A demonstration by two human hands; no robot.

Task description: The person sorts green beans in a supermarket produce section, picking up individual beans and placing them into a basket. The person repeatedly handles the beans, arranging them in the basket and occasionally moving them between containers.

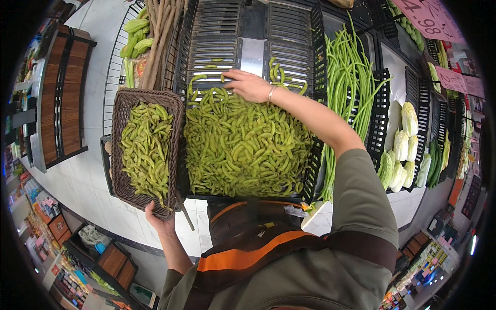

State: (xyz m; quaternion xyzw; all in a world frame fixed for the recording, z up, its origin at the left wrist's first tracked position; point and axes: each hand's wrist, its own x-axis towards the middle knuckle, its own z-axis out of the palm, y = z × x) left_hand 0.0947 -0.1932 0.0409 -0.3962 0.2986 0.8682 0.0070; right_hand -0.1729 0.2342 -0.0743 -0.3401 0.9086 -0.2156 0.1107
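A brown woven basket [116,155] stands at the left, partly filled with green edamame pods [149,143]. My left hand [159,221] grips its near end, the thumb up against the rim and the other fingers hidden underneath. In front of me a heap of edamame pods [248,147] covers the near part of a black slatted display bin [217,27]. My right hand [248,86] reaches across to the heap's far edge, palm down with fingers stretched out. One pod [222,78] lies by its fingertips; no pod is visibly gripped.
Black crate walls [319,50] bound the heap at the sides. Long green beans [345,77] lie to the right, then Chinese cabbages [406,143]. Behind the basket, a wire rack [116,66] holds long brown roots [157,46] and chayotes [135,37]. Pink price signs [430,19] hang at upper right.
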